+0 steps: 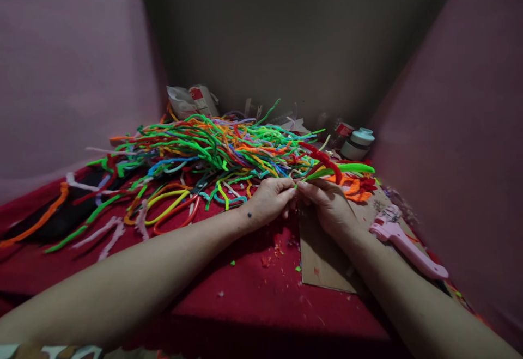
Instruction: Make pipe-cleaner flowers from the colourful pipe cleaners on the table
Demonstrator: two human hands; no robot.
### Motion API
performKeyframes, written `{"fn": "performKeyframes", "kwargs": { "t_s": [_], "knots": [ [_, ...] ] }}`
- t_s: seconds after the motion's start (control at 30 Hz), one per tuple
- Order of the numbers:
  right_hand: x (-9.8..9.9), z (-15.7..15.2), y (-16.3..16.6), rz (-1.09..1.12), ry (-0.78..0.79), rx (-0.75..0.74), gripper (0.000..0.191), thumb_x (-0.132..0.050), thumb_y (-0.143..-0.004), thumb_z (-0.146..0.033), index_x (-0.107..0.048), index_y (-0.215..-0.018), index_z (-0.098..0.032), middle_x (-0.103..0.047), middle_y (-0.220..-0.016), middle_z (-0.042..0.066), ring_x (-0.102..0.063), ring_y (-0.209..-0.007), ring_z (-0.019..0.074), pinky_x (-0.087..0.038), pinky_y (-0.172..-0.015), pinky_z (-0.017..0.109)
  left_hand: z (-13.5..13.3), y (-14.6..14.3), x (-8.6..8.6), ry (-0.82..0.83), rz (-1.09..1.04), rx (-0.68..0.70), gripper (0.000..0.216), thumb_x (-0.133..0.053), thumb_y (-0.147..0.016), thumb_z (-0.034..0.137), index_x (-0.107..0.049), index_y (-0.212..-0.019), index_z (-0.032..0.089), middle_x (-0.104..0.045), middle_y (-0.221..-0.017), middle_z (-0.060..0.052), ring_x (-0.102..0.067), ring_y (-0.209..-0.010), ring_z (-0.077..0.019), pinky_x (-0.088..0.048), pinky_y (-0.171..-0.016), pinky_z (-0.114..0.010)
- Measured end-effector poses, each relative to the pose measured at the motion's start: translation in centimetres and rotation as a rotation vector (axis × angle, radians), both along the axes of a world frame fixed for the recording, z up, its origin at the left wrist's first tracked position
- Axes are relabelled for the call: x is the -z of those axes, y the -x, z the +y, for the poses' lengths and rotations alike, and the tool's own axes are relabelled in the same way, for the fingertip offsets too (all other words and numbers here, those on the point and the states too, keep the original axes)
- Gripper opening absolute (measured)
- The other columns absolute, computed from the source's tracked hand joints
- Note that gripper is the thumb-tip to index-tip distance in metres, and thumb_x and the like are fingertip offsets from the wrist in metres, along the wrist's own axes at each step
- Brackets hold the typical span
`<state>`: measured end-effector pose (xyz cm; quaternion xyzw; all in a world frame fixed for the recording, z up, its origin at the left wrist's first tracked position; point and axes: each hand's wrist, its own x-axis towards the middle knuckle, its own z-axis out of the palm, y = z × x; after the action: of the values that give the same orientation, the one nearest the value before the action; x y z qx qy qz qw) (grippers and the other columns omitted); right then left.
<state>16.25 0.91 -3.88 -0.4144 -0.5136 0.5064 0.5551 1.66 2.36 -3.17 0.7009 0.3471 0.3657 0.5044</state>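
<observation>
My left hand (pixel 273 201) and my right hand (pixel 327 204) meet near the middle of the view, fingertips pinched together. Between them they grip a bright green pipe cleaner (pixel 343 170), whose folded, leaf-like end sticks out to the right above my right hand. Just behind it lies a dark red fuzzy piece (pixel 324 157); I cannot tell whether it touches the green one. A large heap of multicoloured pipe cleaners (pixel 229 144) spreads behind my hands. Scissors with yellow and red handles (pixel 169 206) lie left of my left hand.
A pink glue gun (pixel 408 242) rests at the right, next to a cardboard piece (pixel 327 261). Orange fuzzy loops (pixel 355 187) lie behind my right hand. A jar with a pale lid (pixel 359 142) stands at the back. Scraps dot the red cloth (pixel 253 299).
</observation>
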Motion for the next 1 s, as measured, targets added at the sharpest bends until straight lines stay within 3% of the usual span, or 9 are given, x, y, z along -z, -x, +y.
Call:
{"fn": "performKeyframes", "kwargs": {
  "t_s": [0.5,0.7,0.87,1.0],
  "knots": [
    [0.1,0.1,-0.3,-0.044,-0.027,0.008,0.017,-0.067,-0.070,-0.032,-0.061,-0.062,-0.018,-0.052,-0.057,-0.003,-0.044,-0.056,0.0118,-0.033,-0.056,0.028,-0.1,-0.1,-0.3,0.036,-0.062,-0.002,0.022,-0.046,-0.084,0.021,-0.055,-0.066,0.013,-0.048,-0.044,0.006,-0.041,-0.034,-0.0020,-0.029,-0.037,-0.013],
    [0.2,0.3,-0.1,0.067,-0.014,-0.097,0.011,-0.066,-0.072,-0.029,-0.067,-0.074,-0.019,-0.059,-0.063,-0.002,-0.049,-0.059,0.0123,-0.035,-0.056,0.026,-0.4,0.0,-1.1,0.166,-0.150,-0.002,0.024,-0.053,-0.081,0.028,-0.054,-0.063,0.012,-0.051,-0.049,0.005,-0.041,-0.035,-0.0014,-0.028,-0.038,-0.014],
    [0.4,0.5,0.0,0.146,0.014,-0.118,0.009,-0.064,-0.073,-0.025,-0.064,-0.066,-0.019,-0.053,-0.058,-0.004,-0.042,-0.054,0.0092,-0.033,-0.054,0.024,0.0,0.2,-0.7,0.270,-0.204,0.032,0.024,-0.055,-0.079,0.029,-0.054,-0.063,0.012,-0.051,-0.049,0.005,-0.039,-0.033,-0.0007,-0.025,-0.036,-0.014],
    [0.6,0.6,-0.2,0.062,0.010,-0.063,0.017,-0.064,-0.073,-0.026,-0.058,-0.059,-0.017,-0.049,-0.057,-0.003,-0.040,-0.056,0.0099,-0.032,-0.056,0.025,0.3,0.1,0.1,0.298,-0.231,0.063,0.023,-0.056,-0.079,0.033,-0.058,-0.070,0.011,-0.053,-0.054,0.004,-0.041,-0.035,-0.0010,-0.025,-0.037,-0.014]
  ]
}}
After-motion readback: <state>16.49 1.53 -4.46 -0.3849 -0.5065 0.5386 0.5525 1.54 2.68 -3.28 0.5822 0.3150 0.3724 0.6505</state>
